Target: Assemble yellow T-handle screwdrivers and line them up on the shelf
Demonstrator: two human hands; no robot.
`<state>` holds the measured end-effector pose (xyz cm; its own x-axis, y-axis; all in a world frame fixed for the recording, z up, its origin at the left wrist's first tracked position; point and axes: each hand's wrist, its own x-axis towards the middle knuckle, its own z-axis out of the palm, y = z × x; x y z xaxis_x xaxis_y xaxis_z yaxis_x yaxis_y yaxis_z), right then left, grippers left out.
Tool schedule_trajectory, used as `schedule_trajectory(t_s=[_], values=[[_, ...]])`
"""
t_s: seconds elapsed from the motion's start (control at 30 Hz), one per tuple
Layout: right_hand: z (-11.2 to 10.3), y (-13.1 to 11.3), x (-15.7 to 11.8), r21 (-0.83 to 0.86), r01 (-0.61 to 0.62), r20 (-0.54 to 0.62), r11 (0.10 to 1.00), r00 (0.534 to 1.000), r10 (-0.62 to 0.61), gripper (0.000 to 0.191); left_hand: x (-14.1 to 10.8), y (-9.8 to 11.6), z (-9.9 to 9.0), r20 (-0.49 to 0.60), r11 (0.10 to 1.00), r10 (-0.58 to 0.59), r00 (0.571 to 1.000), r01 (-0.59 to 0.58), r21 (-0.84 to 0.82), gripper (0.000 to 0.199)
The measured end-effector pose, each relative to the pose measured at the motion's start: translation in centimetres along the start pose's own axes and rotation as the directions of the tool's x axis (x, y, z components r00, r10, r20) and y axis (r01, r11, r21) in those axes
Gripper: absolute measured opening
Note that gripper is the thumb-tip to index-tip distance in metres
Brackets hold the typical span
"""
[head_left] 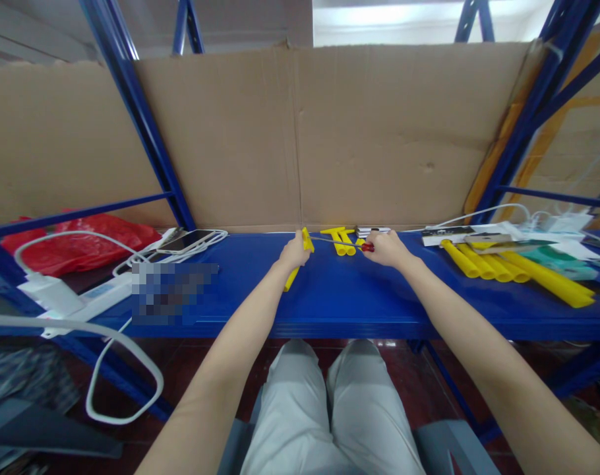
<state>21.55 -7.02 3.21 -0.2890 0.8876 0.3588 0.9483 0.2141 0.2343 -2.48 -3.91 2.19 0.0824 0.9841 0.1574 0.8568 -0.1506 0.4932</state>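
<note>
My left hand (292,252) is closed around a yellow T-shaped plastic handle (291,280), whose head points up and grip slants down toward me. In my right hand (388,248) is a screwdriver (368,247) with a red handle. Its thin metal shaft runs left to the head of the yellow piece; whether the tip touches it I cannot tell. Between my hands, farther back, lie several more yellow T-shaped handles (340,241). A small stack of silvery strips (372,231) sits behind my right fingers, partly hidden.
Several yellow tubes (498,267) lie on the blue shelf (349,290) at right, beside a black-and-white box (446,235) and papers. To the left are a red plastic bag (92,241), a phone (187,241), a white power strip (102,297) and cables. Cardboard (379,132) walls the back.
</note>
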Motion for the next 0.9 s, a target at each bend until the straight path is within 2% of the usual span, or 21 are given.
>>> schedule_trajectory(t_s=[0.2, 0.43, 0.6, 0.77, 0.9], values=[[0.6, 0.24, 0.17, 0.04, -0.069, 0.04, 0.997, 0.997, 0.067, 0.025, 0.02, -0.02, 0.03, -0.02, 1.0, 0.008, 1.0, -0.008, 0.014, 0.046], [0.08, 0.24, -0.13, 0.055, 0.013, -0.003, 0.998, 1.0, -0.013, 0.026, 0.18, -0.03, 0.12, -0.024, 1.0, -0.02, 1.0, 0.02, 0.021, 0.044], [0.04, 0.24, -0.14, 0.034, 0.014, -0.017, 0.999, 1.0, -0.013, 0.024, 0.53, -0.24, 0.29, -0.013, 1.0, -0.023, 1.0, 0.023, 0.017, 0.042], [0.63, 0.37, 0.15, 0.058, -0.044, 0.014, 0.997, 0.999, 0.043, 0.025, 0.63, -0.28, 0.28, -0.002, 1.0, -0.024, 1.0, 0.025, 0.01, 0.041], [0.38, 0.37, 0.06, 0.064, -0.029, 0.014, 0.998, 1.0, 0.028, 0.025, 0.6, -0.28, 0.28, -0.003, 1.0, -0.012, 1.0, 0.012, 0.01, 0.042]])
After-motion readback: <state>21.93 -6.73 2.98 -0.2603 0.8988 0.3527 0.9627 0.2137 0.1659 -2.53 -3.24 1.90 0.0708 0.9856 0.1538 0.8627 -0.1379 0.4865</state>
